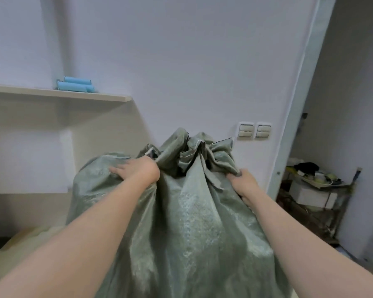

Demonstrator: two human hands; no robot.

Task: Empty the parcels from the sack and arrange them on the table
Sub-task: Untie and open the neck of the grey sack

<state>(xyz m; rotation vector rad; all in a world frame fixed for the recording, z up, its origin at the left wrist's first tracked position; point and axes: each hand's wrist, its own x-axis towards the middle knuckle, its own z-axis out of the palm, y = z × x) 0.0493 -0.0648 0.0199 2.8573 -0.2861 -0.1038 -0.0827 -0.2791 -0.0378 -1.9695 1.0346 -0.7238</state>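
Note:
A large grey-green woven sack [187,222] stands bulging in front of me, its gathered mouth bunched at the top near the wall. My left hand [136,169] lies on the sack's upper left, fingers stretched over the fabric and the thumb side at the gathered neck. My right hand [242,181] grips a fold of the sack's cloth at its upper right. No parcels show; whatever is inside is hidden by the cloth. A strip of pale table [19,239] shows at the lower left beside the sack.
A beige wall shelf [58,93] at the left carries blue rolls [75,84]. Two light switches [254,130] sit on the wall behind the sack. Through the doorway at the right stands a cluttered cart [317,186] with white boxes.

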